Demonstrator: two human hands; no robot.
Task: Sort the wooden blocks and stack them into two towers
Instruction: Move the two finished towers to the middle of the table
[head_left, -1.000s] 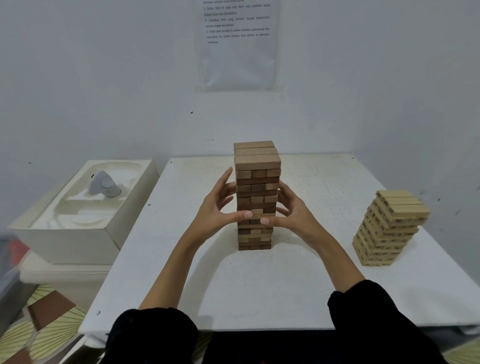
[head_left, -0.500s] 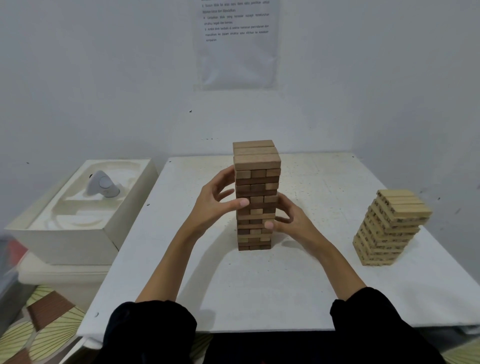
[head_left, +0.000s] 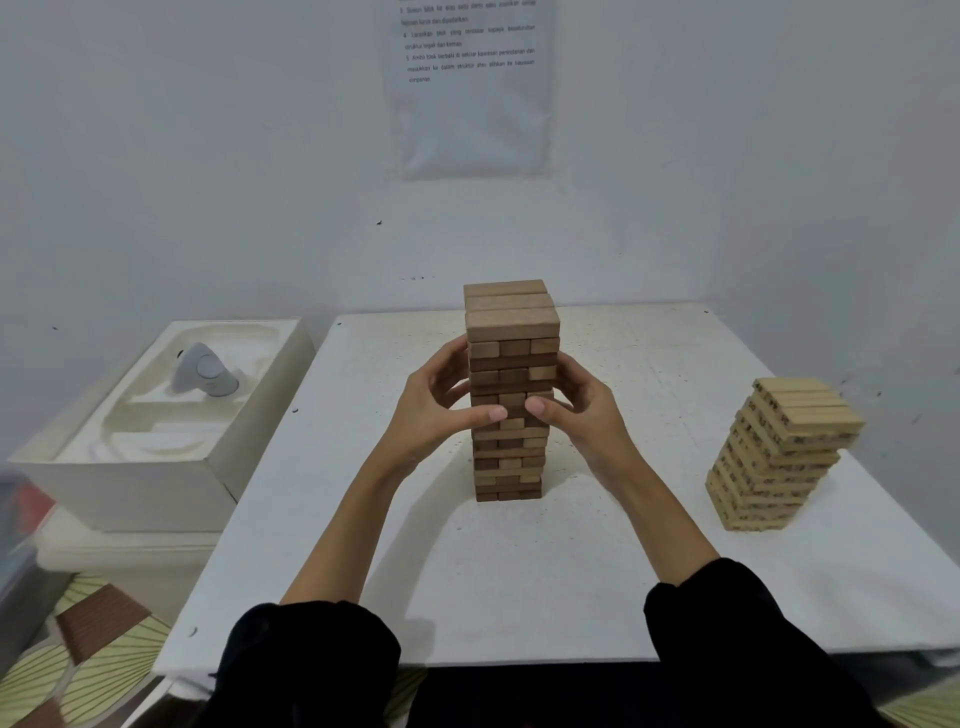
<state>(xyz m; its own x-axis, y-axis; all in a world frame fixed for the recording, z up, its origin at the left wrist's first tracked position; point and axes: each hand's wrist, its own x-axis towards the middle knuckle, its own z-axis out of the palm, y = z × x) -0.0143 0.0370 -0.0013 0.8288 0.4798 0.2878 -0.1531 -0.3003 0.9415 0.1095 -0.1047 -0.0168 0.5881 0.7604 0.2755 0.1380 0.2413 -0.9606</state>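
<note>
A tall tower of brown wooden blocks (head_left: 511, 325) stands upright in the middle of the white table (head_left: 519, 582). My left hand (head_left: 436, 410) cups its left side at mid-height, and my right hand (head_left: 584, 410) cups its right side. Both thumbs press on the front face, their tips nearly meeting, while the fingers curl round the sides. A shorter tower of pale blocks (head_left: 779, 452), twisted and uneven, stands apart at the table's right edge.
An open white box (head_left: 156, 467) holding a small grey-white device (head_left: 205, 371) sits left of the table. Walls close in behind and to the right. A printed sheet (head_left: 467, 88) hangs on the back wall.
Both hands have climbed from the lower part of the brown tower to its middle and closed in round it. The thumbs have come together on the front face.
</note>
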